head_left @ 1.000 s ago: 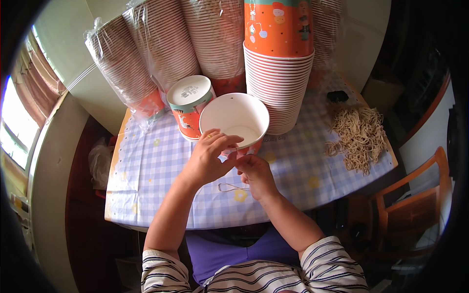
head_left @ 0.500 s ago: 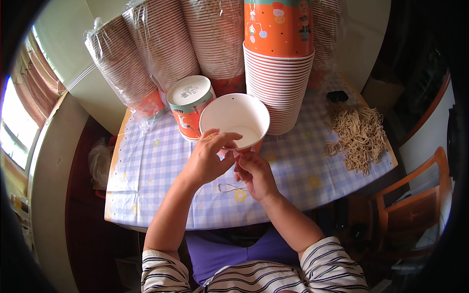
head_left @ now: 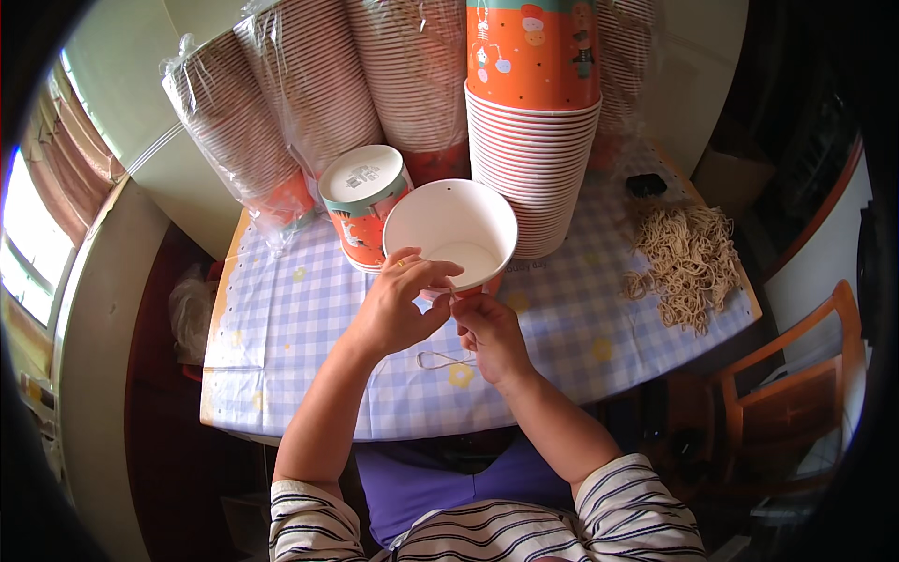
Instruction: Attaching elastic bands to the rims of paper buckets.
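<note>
A white-lined paper bucket (head_left: 445, 215) with an orange outside stands upright in front of me, its mouth facing up. A small dark hole shows near its far rim. My left hand (head_left: 398, 304) curls over the near rim, index finger inside and thumb outside. Close beside it, my right hand (head_left: 492, 332) pinches a thin beige cord against the near side of the rim. Below the hands, a loop of the cord (head_left: 440, 361) lies on the tablecloth. The fingertips partly hide where the cord meets the bucket.
An upside-down bucket (head_left: 363, 178) stands just left of the open one. Behind are a tall stack of nested buckets (head_left: 534, 159) and several plastic-wrapped stacks (head_left: 304, 84). A heap of beige cords (head_left: 688, 262) and a small black object (head_left: 646, 184) lie at right on the checked tablecloth (head_left: 290, 375).
My right hand has shifted very slightly up and right along the near rim. A bit of cord now shows between the two hands' fingertips. The bucket has hardly moved.
</note>
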Demonstrator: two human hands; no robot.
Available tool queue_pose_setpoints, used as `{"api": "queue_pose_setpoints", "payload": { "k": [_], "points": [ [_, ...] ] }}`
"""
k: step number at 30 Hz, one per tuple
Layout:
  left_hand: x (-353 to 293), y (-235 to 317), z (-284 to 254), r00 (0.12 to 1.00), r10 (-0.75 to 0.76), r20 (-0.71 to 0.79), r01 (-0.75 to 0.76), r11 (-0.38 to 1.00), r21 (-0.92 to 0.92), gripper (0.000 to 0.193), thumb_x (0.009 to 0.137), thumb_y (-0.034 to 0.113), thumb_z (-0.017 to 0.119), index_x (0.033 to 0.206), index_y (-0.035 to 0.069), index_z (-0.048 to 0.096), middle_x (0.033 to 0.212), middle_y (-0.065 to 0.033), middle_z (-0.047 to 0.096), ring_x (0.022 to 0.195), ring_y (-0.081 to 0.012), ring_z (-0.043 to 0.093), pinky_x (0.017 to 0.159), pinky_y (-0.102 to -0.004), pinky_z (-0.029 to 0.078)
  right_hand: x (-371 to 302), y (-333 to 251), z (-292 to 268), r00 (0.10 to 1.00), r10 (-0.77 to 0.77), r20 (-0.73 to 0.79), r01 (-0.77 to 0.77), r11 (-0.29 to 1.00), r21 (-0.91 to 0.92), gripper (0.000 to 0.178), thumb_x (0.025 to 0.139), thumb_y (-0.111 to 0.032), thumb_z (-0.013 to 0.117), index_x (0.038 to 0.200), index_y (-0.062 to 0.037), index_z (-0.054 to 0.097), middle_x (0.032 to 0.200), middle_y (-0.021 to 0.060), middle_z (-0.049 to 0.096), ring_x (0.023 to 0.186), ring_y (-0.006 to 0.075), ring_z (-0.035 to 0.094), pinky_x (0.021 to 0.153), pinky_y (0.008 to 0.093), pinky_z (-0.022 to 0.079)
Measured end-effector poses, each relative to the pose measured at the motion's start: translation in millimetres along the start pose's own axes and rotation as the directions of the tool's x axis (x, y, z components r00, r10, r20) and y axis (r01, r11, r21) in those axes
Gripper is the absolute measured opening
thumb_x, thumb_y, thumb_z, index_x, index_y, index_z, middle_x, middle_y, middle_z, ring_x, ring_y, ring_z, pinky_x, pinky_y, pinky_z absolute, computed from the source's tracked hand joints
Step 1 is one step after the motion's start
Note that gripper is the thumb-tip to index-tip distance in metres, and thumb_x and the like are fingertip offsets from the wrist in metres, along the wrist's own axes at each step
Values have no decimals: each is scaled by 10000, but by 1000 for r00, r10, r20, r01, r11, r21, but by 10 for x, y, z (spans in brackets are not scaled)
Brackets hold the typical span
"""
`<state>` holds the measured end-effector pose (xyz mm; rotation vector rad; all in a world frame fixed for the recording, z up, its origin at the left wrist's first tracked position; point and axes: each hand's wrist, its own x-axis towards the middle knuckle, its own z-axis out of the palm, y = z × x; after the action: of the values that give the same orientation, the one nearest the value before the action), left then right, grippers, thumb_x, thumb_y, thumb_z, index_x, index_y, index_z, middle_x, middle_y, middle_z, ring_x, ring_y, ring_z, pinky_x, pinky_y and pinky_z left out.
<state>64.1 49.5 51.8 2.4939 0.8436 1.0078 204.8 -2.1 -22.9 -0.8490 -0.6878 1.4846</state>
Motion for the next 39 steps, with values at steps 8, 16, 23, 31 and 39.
{"api": "queue_pose_setpoints", "payload": {
  "k": [8, 16, 23, 31, 39],
  "points": [
    [3, -44, 44, 989, 137, -59, -132, 987, 90, 361, 642, -8, 674, 984, 99, 627, 812, -1, 670, 750, -156, 665, 969, -437, 402, 24, 29, -5, 998, -58, 4, 57, 998, 33, 67, 817, -134, 649, 797, -74, 627, 641, -42, 517, 539, 32, 421, 484, 186, 329],
    [-2, -112, 84, 976, 192, -104, -183, 979, 89, 333, 662, 28, 678, 980, 112, 623, 708, 13, 628, 711, -157, 624, 950, -432, 412, 19, 28, -5, 998, -67, -8, 67, 997, -24, 72, 829, -135, 640, 820, -66, 625, 664, -49, 536, 537, 20, 421, 489, 193, 340],
    [4, -121, 80, 975, 191, -113, -183, 980, 74, 306, 666, 13, 674, 950, 113, 622, 691, 22, 639, 709, -147, 637, 951, -433, 420, 6, 15, 2, 996, -86, -10, 85, 995, -48, 87, 834, -138, 632, 804, -57, 630, 669, -50, 539, 544, 20, 421, 494, 194, 337],
    [2, -123, 74, 976, 187, -114, -180, 981, 71, 299, 662, 11, 680, 937, 112, 622, 708, 12, 657, 703, -149, 644, 944, -432, 432, -1, 8, 2, 997, -73, -11, 73, 997, -39, 88, 832, -146, 635, 831, -58, 643, 667, -52, 539, 548, 22, 423, 498, 195, 338],
    [3, -142, 74, 977, 187, -103, -181, 981, 69, 301, 653, -23, 682, 924, 102, 638, 733, 6, 679, 718, -143, 679, 950, -443, 434, 6, 8, -4, 997, -70, -16, 69, 997, -44, 94, 838, -150, 641, 824, -58, 645, 658, -51, 533, 545, 24, 420, 501, 195, 337]
  ]
}}
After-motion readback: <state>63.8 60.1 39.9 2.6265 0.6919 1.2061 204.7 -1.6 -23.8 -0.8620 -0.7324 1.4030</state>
